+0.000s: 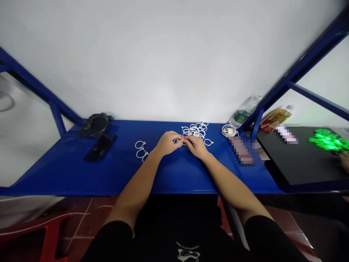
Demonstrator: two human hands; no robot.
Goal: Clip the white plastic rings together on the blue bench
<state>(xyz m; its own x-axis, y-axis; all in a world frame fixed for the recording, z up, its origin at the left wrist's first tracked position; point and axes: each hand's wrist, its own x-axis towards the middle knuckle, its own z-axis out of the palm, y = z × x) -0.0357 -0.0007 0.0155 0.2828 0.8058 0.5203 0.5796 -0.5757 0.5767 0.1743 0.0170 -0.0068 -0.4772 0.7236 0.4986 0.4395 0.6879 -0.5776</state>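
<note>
My left hand [168,143] and my right hand [197,146] meet above the blue table, their fingertips pinched together on a white plastic ring [178,142]. The ring looks like a curtain ring with a small eyelet, and the fingers partly cover it. Just behind my right hand lies a pile of similar white rings [194,130], with a loose white ring [208,142] to its right. On the left, beside my left forearm, several more white rings [141,153] lie in a row, the nearest partly hidden by the arm.
The blue table [95,178] meets a white wall. A black stand-like object [100,147] and a dark bundle [96,123] lie at left. A coiled white cable [229,131], a blurred-out phone-like item [242,150] and a plastic bottle [242,115] are at right. Beyond is a black table [294,163] with green glowing pieces [327,140].
</note>
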